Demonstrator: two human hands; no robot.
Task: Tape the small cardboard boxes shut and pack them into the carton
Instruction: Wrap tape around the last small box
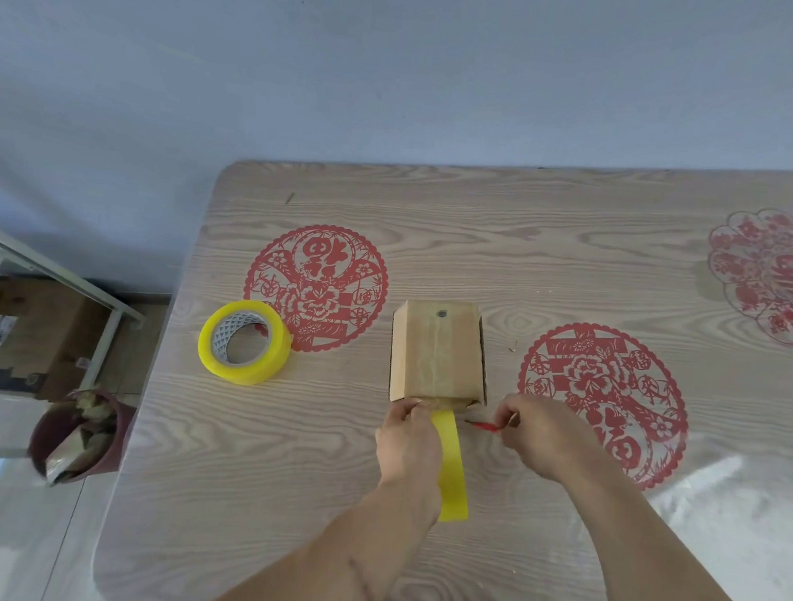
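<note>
A small brown cardboard box (438,351) lies mid-table with clear tape along its top seam. From its near end a yellow strip of tape (454,471) runs toward me over the table. My left hand (409,440) presses against the box's near end beside the strip, fingers curled at the tape. My right hand (532,436) sits just right of the box and pinches a small red-handled cutter (484,425) that points at the tape. A yellow tape roll (243,342) lies flat to the left of the box. No carton shows on the table.
The wooden table (416,557) carries red paper-cut decals (316,286) under a clear cover. On the floor at left stand a dark red bin (77,434) full of scraps and a brown carton (26,328) under a white frame.
</note>
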